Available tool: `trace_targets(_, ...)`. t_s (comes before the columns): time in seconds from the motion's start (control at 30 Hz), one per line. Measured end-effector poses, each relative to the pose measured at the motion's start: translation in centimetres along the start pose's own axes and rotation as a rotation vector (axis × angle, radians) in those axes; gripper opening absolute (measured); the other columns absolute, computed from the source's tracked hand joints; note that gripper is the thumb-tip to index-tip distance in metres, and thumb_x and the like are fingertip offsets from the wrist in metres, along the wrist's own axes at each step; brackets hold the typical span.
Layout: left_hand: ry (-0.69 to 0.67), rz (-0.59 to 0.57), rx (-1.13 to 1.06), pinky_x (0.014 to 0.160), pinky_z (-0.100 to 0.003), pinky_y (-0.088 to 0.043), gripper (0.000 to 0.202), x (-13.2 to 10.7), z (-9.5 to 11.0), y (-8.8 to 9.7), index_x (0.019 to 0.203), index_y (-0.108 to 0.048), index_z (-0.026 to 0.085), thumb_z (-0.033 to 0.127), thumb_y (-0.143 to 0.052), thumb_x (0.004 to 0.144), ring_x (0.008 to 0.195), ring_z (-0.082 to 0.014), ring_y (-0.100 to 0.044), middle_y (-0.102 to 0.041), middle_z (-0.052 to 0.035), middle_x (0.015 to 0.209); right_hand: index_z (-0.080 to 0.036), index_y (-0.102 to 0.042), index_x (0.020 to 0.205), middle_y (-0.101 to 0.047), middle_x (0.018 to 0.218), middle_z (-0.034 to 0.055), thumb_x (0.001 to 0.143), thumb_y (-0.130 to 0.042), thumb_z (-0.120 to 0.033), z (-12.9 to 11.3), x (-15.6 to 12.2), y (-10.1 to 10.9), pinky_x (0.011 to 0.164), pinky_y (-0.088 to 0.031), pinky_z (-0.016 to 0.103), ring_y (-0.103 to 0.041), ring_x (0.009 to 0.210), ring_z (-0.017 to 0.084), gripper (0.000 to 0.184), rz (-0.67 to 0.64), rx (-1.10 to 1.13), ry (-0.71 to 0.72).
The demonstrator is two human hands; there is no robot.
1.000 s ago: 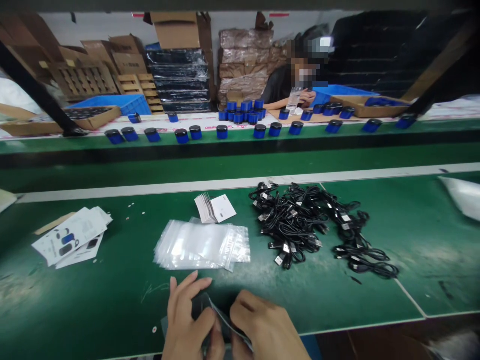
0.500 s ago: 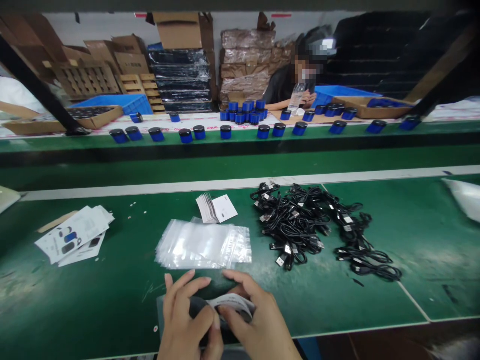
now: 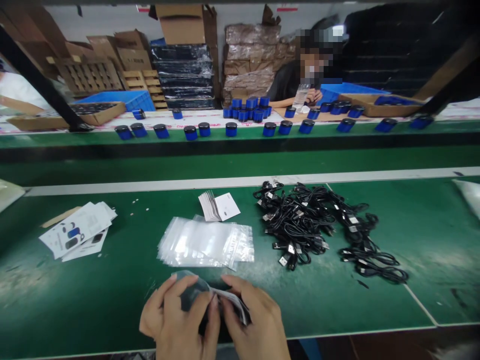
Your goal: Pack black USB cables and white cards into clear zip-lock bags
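At the bench's near edge, my left hand [image 3: 180, 317] has its fingers closed on a clear plastic bag [image 3: 192, 289]. My right hand [image 3: 258, 320] pinches a curved white printed leaflet [image 3: 235, 301], its end close to or at the bag's mouth. Fingers hide exactly how far the leaflet overlaps the bag. Just beyond both hands lies a fanned stack of clear zip bags [image 3: 198, 245]. Behind that stack is a pile of small white booklets [image 3: 227, 206], the top one opened out. Black USB cables [image 3: 296, 225] are heaped to the right.
Larger printed sheets [image 3: 80, 230] lie at left. Blue-and-black cylinders [image 3: 231, 129] line the raised shelf, with more clustered behind. Across it a person [image 3: 285, 85] sits by a clear bottle [image 3: 300, 96]. A white bag [image 3: 470, 197] rests at the right edge.
The bag's edge has risen and bulges up under my left fingers. My left hand has shifted slightly left, and the leaflet is bent more steeply in my right hand. The view has moved slightly.
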State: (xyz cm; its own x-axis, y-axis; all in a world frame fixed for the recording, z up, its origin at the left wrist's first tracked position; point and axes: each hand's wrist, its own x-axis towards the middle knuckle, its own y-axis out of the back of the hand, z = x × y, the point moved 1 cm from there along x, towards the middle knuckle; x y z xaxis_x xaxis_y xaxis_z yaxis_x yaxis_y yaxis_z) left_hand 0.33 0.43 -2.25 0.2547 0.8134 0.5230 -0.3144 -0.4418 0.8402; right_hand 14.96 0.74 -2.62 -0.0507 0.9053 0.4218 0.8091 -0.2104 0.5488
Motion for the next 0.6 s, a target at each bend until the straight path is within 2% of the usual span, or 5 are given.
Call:
trace_targets(0.1, 0.034, 0.072, -0.013, 0.071, -0.047, -0.035, 0.010, 0.00, 0.58, 0.18, 0.075, -0.061, 0.024, 0.016, -0.055, 0.077, 0.089, -0.0316, -0.044, -0.044, -0.0097, 0.100, -0.019, -0.060, 0.112, -0.074, 0.082, 0.0041, 0.084, -0.050, -0.010, 0.06, 0.04, -0.12, 0.059, -0.053, 0.029, -0.069, 0.064, 0.020, 0.031, 0.030, -0.103, 0.052)
trace_targets(0.2, 0.013, 0.054, -0.044, 0.064, -0.037, -0.032, 0.012, 0.13, 0.68, 0.32, 0.080, -0.057, 0.023, 0.013, -0.052, 0.080, 0.076, -0.0239, -0.044, -0.046, -0.0049, 0.088, -0.019, -0.061, 0.111, -0.072, 0.077, 0.0035, 0.084, -0.049, -0.009, -0.01, 0.19, -0.05, 0.061, -0.051, 0.030, -0.067, 0.064, 0.020, 0.030, -0.030, -0.098, 0.082)
trace_targets(0.33, -0.101, -0.025, -0.159, 0.064, -0.029, -0.038, 0.012, 0.30, 0.03, 0.32, 0.087, -0.055, 0.019, 0.009, -0.050, 0.083, 0.073, -0.0183, -0.046, -0.048, -0.0032, 0.084, -0.021, -0.065, 0.099, -0.071, 0.079, 0.0020, 0.081, -0.054, -0.009, -0.19, 0.25, 0.19, 0.066, -0.050, 0.029, -0.066, 0.069, 0.020, 0.024, -0.105, -0.011, 0.041)
trace_targets(0.5, -0.084, -0.038, -0.185, 0.064, -0.025, -0.042, 0.013, 0.45, -0.14, 0.42, 0.084, -0.054, 0.018, 0.006, -0.048, 0.084, 0.071, -0.0157, -0.048, -0.047, -0.0026, 0.083, -0.020, -0.062, 0.079, -0.064, 0.067, 0.0034, 0.085, -0.045, -0.008, -0.78, 0.44, 0.00, 0.054, -0.045, 0.028, -0.061, 0.059, 0.020, 0.022, -0.072, -0.147, 0.117)
trace_targets(0.6, -0.096, -0.047, -0.203, 0.063, -0.024, -0.043, 0.014, 0.56, -0.08, 0.51, 0.083, -0.053, 0.019, 0.007, -0.047, 0.085, 0.070, -0.0149, -0.050, -0.048, -0.0024, 0.082, -0.018, -0.059, 0.092, -0.065, 0.074, 0.0057, 0.086, -0.044, -0.010, -0.86, 0.51, -0.20, 0.055, -0.050, 0.028, -0.064, 0.063, 0.021, 0.019, -0.120, -0.079, 0.070)
